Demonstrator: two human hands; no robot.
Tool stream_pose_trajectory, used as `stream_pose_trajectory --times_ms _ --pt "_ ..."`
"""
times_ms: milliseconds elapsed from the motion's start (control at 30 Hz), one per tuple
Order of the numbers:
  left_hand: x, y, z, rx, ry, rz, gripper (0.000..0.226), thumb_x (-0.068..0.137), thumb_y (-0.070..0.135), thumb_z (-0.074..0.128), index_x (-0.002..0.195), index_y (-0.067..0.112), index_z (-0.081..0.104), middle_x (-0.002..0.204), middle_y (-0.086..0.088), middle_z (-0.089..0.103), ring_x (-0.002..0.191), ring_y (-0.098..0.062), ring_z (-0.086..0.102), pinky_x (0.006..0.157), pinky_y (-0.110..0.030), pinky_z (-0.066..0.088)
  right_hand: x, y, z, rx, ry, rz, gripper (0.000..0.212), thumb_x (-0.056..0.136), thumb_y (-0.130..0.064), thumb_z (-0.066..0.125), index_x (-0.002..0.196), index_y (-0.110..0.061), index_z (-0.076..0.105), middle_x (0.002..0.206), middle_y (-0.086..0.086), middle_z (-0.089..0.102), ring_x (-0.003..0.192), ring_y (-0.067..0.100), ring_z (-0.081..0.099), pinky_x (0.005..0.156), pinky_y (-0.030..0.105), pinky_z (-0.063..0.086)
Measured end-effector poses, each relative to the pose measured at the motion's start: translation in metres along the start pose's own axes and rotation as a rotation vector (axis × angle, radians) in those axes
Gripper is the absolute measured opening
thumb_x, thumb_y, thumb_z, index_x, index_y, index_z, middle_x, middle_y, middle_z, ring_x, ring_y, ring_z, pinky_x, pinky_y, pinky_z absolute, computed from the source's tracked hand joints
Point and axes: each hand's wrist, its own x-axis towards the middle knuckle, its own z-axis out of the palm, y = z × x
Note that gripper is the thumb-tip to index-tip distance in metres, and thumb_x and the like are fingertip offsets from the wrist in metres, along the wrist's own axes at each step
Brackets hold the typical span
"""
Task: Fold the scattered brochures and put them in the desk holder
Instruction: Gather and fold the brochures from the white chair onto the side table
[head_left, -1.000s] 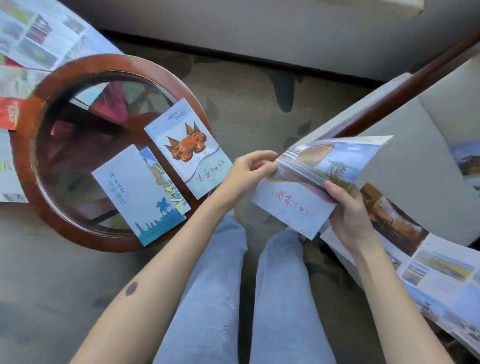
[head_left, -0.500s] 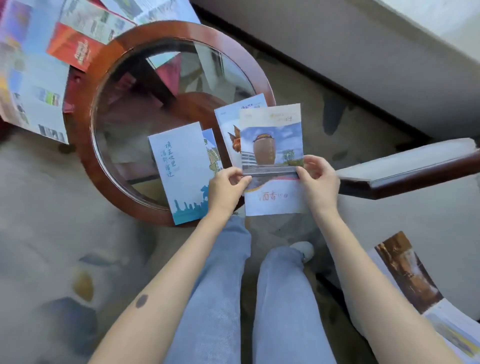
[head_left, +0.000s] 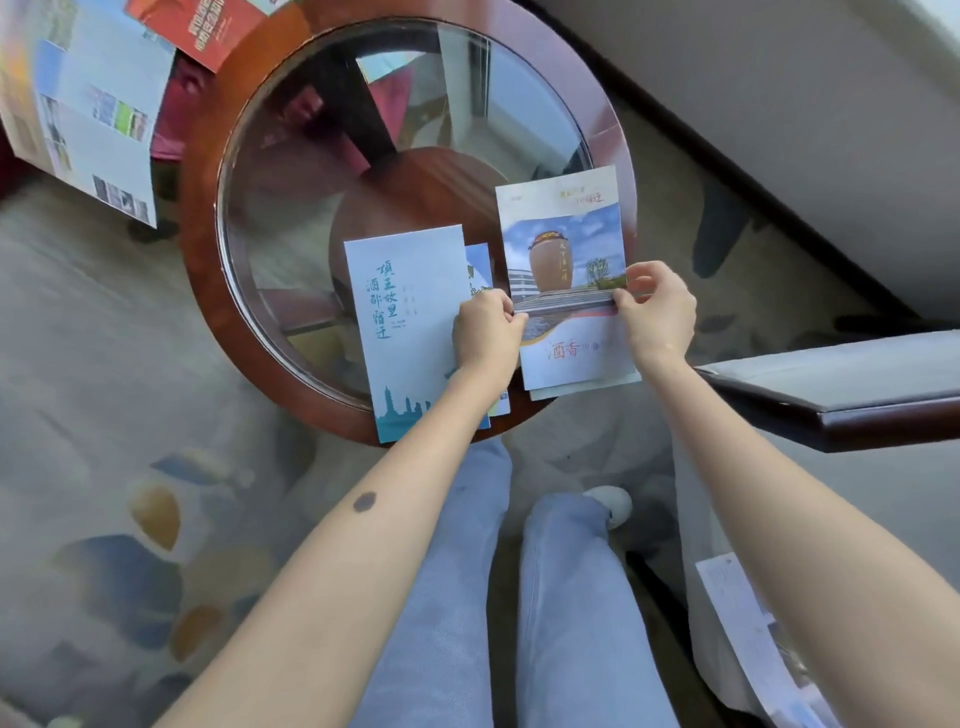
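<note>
Above the glass tabletop (head_left: 208, 270), left hand (head_left: 485, 327) and right hand (head_left: 657, 312) pinch the brochure (head_left: 563, 244) at its side edges; I judge it light and floppy.

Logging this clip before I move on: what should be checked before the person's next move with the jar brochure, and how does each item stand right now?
1. Both hands on jar brochure: ok; left hand and right hand pinch its side edges.
2. Panels squared up: cannot tell; layers bunch midway.
3. Desk holder in sight: not ok; none visible.
4. Folded white-blue brochure resting on round table: ok.
5. All brochures folded: not ok; open sheets lie upper left.
</note>
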Motion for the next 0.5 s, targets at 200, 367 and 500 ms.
stream_pose_trajectory --times_ms 200,367,500 --pt "-0.007 -0.002 0.005 0.252 -0.049 0.135 0.018 0.092 0.021 0.056 0.093 0.002 0.058 0.093 -0.013 0.064 0.085 -0.029 0.06 0.067 -0.033 0.044 -0.007 0.011 0.004 -0.076 0.014 0.031 0.018 0.086 -0.015 0.058 0.104 -0.018 0.06 0.11 0.003 0.064 0.098 0.024 0.061 0.081 0.033 0.045" --pt "-0.006 -0.004 0.011 0.391 -0.073 0.167 0.021 0.093 0.025 0.055 0.098 0.005 0.056 0.098 -0.012 0.062 0.089 -0.029 0.059 0.065 -0.03 0.037 -0.006 0.014 0.004 -0.037 -0.051 0.035 0.021 0.088 -0.013 0.055 0.11 -0.016 0.056 0.11 0.008 0.061 0.1 0.026 0.059 0.082 0.033 0.043" --pt "-0.004 -0.001 0.011 0.434 -0.071 0.159 0.022 0.092 0.025 0.055 0.098 0.005 0.057 0.099 -0.013 0.062 0.091 -0.029 0.06 0.066 -0.03 0.038 -0.001 0.014 0.0 -0.042 -0.109 0.025 0.022 0.089 -0.02 0.057 0.111 -0.018 0.056 0.112 0.006 0.062 0.101 0.024 0.059 0.085 0.038 0.047"
